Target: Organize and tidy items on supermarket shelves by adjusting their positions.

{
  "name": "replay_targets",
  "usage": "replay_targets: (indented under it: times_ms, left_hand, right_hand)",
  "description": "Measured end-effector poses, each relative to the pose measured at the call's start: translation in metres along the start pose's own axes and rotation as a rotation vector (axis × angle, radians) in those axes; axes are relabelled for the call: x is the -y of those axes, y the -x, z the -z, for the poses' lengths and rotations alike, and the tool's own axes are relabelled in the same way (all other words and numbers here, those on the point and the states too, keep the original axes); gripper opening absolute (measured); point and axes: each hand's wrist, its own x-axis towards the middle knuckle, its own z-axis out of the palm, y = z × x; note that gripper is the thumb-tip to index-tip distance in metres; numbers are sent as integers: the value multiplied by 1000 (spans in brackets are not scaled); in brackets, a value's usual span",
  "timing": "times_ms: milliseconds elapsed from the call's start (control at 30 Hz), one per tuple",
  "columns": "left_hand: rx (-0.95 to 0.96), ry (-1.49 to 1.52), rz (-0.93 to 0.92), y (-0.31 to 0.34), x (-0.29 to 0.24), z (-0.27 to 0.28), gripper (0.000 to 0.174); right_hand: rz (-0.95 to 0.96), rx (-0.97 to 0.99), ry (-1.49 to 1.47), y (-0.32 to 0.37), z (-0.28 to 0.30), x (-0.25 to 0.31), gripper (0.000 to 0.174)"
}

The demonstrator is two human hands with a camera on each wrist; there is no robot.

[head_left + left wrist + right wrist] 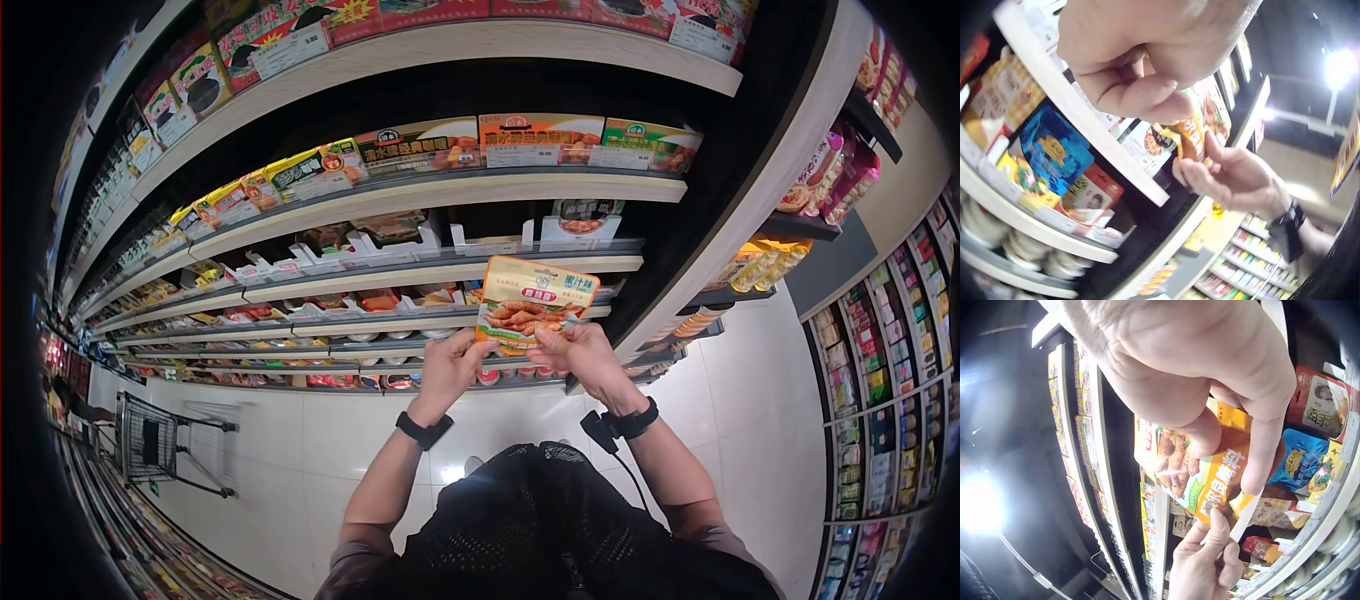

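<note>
stocked shelves [430,190] fill the upper part of the head view; wheeled cart [152,442] at lower left. orange food packet [532,310] just right of center, front of the shelves. left hand [452,370] pinches its lower left corner, right hand [585,360] grips lower right, thumb across the front.

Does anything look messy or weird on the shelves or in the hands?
One white tray looks odd: a dark gap shows behind its front, while its neighbour holds a green pouch. I see nothing spilled, and the held packet doesn't look torn.
</note>
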Motion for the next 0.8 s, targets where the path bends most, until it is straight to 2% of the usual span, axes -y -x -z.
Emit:
replay_targets:
  times_ms: [67, 167, 267, 400, 500, 567, 600, 700, 800]
  left_hand:
    - [54, 346, 359, 3, -18, -4, 21]
    - [10, 719, 311, 4, 0, -26, 25]
    - [-7, 720, 367, 5, 14, -26, 21]
    - [3, 695, 326, 7, 21, -21, 18]
    - [-32, 762, 251, 7, 23, -25, 17]
    - [-47, 862, 182, 9, 28, -27, 15]
    - [-93, 821, 172, 9, 29, -29, 14]
    - [-197, 721, 127, 10, 29, -35, 14]
    - [-225, 683, 69, 14, 27, -39, 15]
  right_hand:
    - [31, -38, 0, 2, -3, -3, 35]
    - [127, -97, 47, 7, -12, -4, 35]
    - [163, -87, 54, 5, -13, -16, 35]
    - [167, -62, 47, 6, -16, -18, 33]
    - [91, -41, 203, 1, -6, -19, 36]
    - [29, -34, 49, 0, -7, -23, 36]
    - [-3, -30, -27, 0, -7, -25, 37]
    - [-128, -3, 70, 7, -2, -8, 40]
    - [-247, 90, -203, 10, 2, 4, 40]
